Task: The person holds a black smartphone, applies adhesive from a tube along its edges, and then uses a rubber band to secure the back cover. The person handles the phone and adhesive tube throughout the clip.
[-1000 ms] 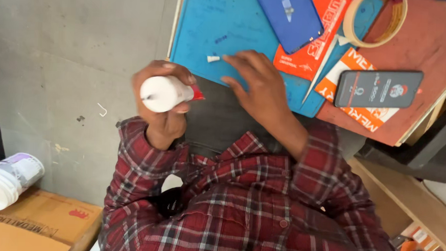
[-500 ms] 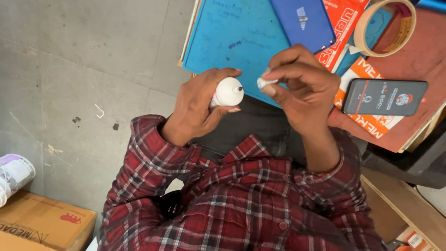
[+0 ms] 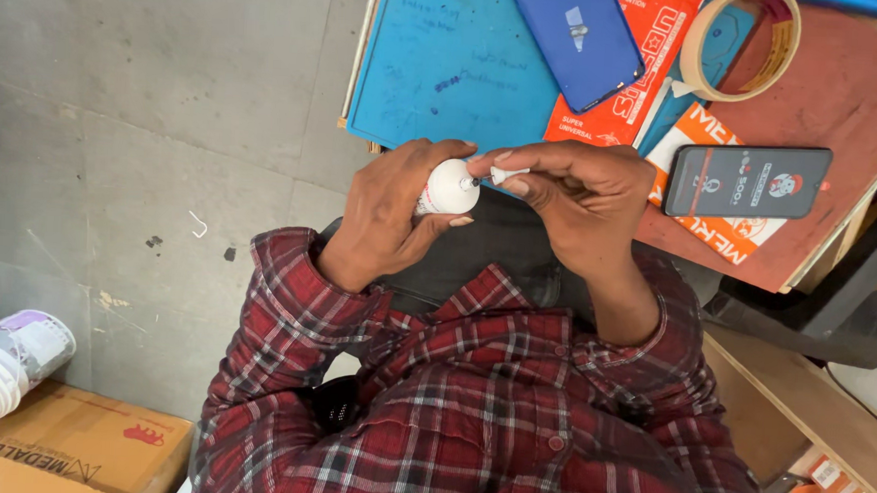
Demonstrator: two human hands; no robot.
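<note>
White glue bottle [image 3: 448, 187] held above lap, near blue mat [image 3: 446, 69] edge. Left hand [image 3: 391, 210] wrapped round bottle body. Right hand [image 3: 574, 198] pinches small white piece [image 3: 509, 175] against nozzle. Step looks like dabbing glue on piece; next likely needs gentle squeeze, steady tip.

Orange-red flat packets [image 3: 643, 83] on the blue mat (one under a blue phone). Lit dark phone screen [image 3: 745, 181] on an orange-white packet [image 3: 717, 234]. Brown carton [image 3: 65, 457], lower left.
</note>
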